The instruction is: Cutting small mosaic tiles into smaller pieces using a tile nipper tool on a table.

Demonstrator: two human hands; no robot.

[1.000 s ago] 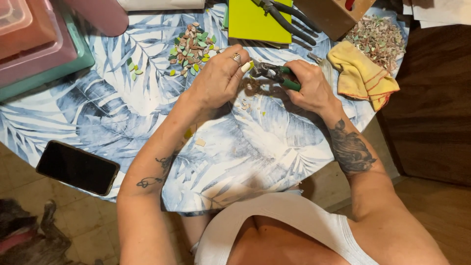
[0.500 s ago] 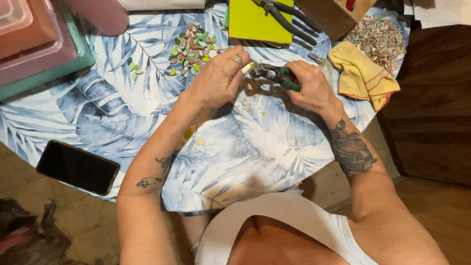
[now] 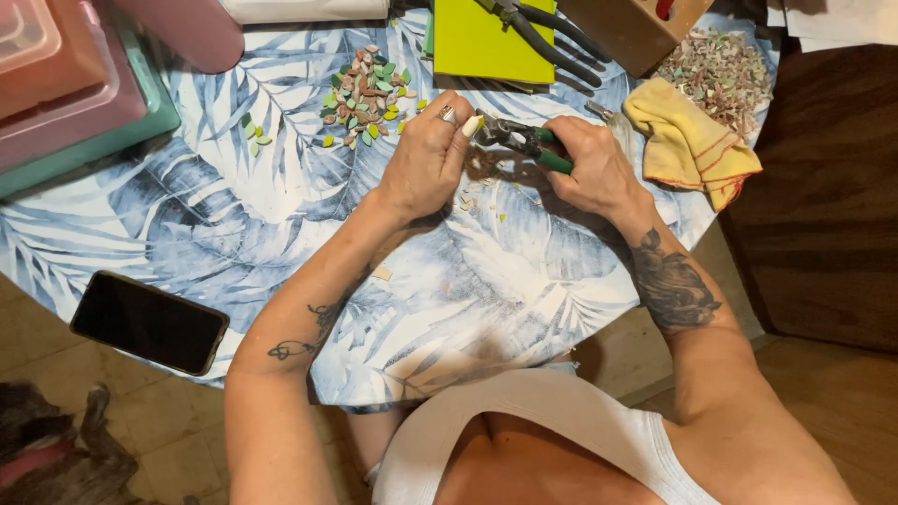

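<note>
Just above the middle of the frame, green-handled metal nippers [image 3: 522, 140] sit gripped in the right hand [image 3: 594, 168], fingers wrapped around the handles. The left hand [image 3: 428, 159] pinches a small pale tile piece [image 3: 470, 126] at the tool's jaws. Pale chips [image 3: 472, 198] lie beneath on the blue leaf-print tablecloth [image 3: 234, 234]. Leaf-shaped green and pink tile pieces [image 3: 365, 93] cluster upper left of the hands; a yellow cloth [image 3: 692, 140] lies right.

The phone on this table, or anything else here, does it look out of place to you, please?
Yes: the phone overhangs the table edge at the near left. Small chips lie scattered under the nippers.
</note>
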